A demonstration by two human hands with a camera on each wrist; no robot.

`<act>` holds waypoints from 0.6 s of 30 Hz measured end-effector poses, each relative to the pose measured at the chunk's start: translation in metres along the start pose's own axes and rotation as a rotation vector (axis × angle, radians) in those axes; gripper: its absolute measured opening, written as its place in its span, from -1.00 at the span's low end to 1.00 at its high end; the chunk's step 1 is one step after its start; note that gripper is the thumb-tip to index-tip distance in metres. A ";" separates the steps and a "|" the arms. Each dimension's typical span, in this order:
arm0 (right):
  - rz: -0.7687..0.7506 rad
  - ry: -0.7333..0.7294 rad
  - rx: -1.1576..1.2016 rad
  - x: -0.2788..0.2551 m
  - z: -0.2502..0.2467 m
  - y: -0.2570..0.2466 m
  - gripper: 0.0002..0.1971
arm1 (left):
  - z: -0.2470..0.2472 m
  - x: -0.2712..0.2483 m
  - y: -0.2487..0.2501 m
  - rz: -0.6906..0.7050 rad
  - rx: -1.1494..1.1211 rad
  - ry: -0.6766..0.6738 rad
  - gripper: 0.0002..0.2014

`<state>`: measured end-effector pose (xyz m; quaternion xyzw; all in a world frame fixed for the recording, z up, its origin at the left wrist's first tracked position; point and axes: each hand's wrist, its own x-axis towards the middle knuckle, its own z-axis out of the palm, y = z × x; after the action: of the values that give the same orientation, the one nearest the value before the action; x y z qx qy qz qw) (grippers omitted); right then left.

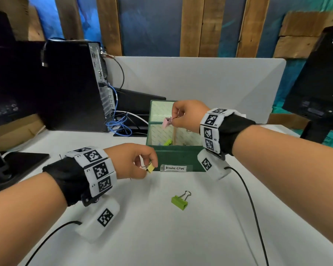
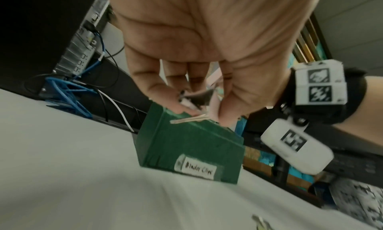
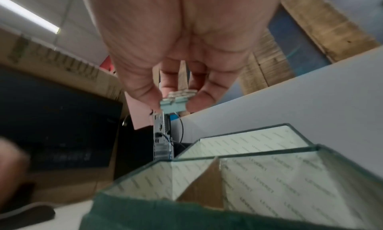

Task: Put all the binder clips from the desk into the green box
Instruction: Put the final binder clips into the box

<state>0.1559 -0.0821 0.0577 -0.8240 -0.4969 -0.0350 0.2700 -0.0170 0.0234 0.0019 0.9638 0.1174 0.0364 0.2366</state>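
Note:
The green box (image 1: 177,157), labelled "Binder Clips", stands open mid-desk with its lid raised behind. A green clip (image 1: 168,142) lies inside. My right hand (image 1: 173,120) pinches a pink binder clip (image 1: 167,122) by its wire handles above the box opening; in the right wrist view this clip (image 3: 176,102) hangs over the box's lined interior (image 3: 259,176). My left hand (image 1: 146,167) pinches a yellow binder clip (image 1: 151,167) just in front of the box's left front corner, and the box (image 2: 186,145) sits right below those fingers. Another green binder clip (image 1: 179,201) lies on the desk nearer to me.
A black computer tower (image 1: 75,83) with tangled blue cables (image 1: 119,123) stands at the back left. A monitor base (image 1: 17,162) sits at the left, another monitor (image 1: 319,79) at the right. A grey divider (image 1: 210,83) runs behind the box. Black wrist cables (image 1: 246,192) trail over the desk.

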 end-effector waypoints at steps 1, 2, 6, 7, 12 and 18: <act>-0.004 -0.016 -0.059 0.006 0.008 -0.003 -0.82 | -0.004 0.001 -0.001 -0.001 -0.004 0.024 -0.68; -0.010 -0.047 -0.107 0.012 0.015 -0.005 -0.78 | -0.010 0.001 -0.002 -0.003 0.001 0.045 -0.69; 0.002 -0.197 -0.110 0.030 0.040 -0.005 -0.74 | -0.029 0.007 -0.001 -0.020 0.017 0.114 -0.71; 0.014 -0.205 -0.085 0.032 0.044 -0.004 -0.71 | -0.033 0.010 -0.001 -0.020 0.006 0.128 -0.71; 0.039 -0.124 0.059 0.021 0.031 0.012 -0.75 | -0.042 0.035 0.003 -0.039 -0.052 0.172 -0.75; 0.023 -0.238 -0.005 -0.029 -0.001 0.030 -0.90 | -0.036 0.074 0.011 -0.054 -0.088 0.202 -0.75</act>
<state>0.1665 -0.1165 0.0364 -0.8286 -0.5161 0.0647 0.2073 0.0530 0.0479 0.0398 0.9404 0.1647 0.1322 0.2666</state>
